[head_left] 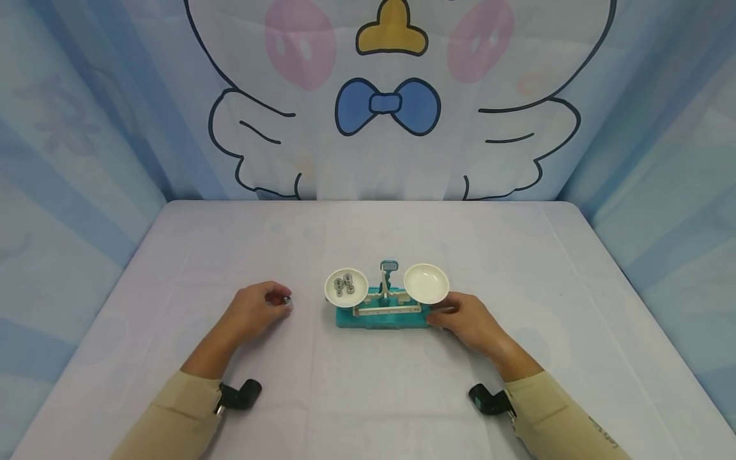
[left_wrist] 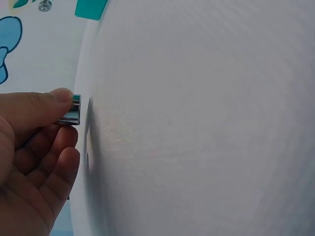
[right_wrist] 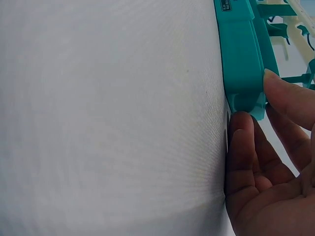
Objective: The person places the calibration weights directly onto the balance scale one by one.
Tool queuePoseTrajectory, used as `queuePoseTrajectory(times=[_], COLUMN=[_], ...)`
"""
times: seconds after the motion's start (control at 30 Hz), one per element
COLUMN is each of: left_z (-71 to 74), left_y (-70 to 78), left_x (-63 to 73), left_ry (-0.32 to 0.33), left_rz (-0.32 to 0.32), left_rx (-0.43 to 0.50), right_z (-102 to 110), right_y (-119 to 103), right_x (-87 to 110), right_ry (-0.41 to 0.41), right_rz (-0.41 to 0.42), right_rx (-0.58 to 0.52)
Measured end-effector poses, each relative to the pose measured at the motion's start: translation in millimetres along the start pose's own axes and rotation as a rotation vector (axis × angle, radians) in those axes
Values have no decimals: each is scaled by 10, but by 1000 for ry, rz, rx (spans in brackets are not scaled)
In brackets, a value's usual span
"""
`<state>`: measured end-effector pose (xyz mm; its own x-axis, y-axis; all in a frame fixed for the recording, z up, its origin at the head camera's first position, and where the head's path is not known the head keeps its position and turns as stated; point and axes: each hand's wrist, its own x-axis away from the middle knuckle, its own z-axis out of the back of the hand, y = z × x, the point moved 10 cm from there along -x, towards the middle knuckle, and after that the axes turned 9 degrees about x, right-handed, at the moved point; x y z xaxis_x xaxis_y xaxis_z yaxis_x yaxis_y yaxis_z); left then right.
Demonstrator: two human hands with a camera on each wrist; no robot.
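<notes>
A turquoise balance scale [head_left: 382,321] stands near the middle of the table with two cream pans. Several small metal weights [head_left: 347,279] sit in its left pan [head_left: 360,294], while the right pan [head_left: 426,283] holds nothing. My left hand [head_left: 250,314], left of the scale, pinches a shiny metal weight [left_wrist: 75,110] between thumb and fingers, held low over the tabletop. At the scale's right end, my right hand [head_left: 468,322] grips the turquoise base [right_wrist: 242,59]; its thumb lies on the base's upper edge and the fingers are at its end.
A white cloth covers the table [head_left: 368,396]. Behind it hangs a curtain [head_left: 388,166] with a cartoon print, and blue-white curtains stand along both sides. Each wrist wears a small black camera [head_left: 241,395] that sticks out inward.
</notes>
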<state>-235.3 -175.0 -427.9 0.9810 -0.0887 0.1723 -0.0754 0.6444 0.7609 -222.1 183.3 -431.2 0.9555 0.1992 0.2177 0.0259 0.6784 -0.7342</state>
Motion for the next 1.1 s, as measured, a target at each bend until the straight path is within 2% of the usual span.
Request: queuePoseTrajectory(times=[0.23, 0.63, 1.1], left_z=[56, 166, 68], left_y=[203, 789, 1579], left_x=[62, 199, 276], left_ry=[19, 23, -3], left_rz=[-60, -175, -434], left_rx=[-16, -23, 12], right_z=[-2, -3, -3], right_y=[2, 0, 9], right_x=[0, 3, -18], right_ry=[0, 2, 0], right_rz=[-3, 0, 0], right_rx=[5, 3, 13])
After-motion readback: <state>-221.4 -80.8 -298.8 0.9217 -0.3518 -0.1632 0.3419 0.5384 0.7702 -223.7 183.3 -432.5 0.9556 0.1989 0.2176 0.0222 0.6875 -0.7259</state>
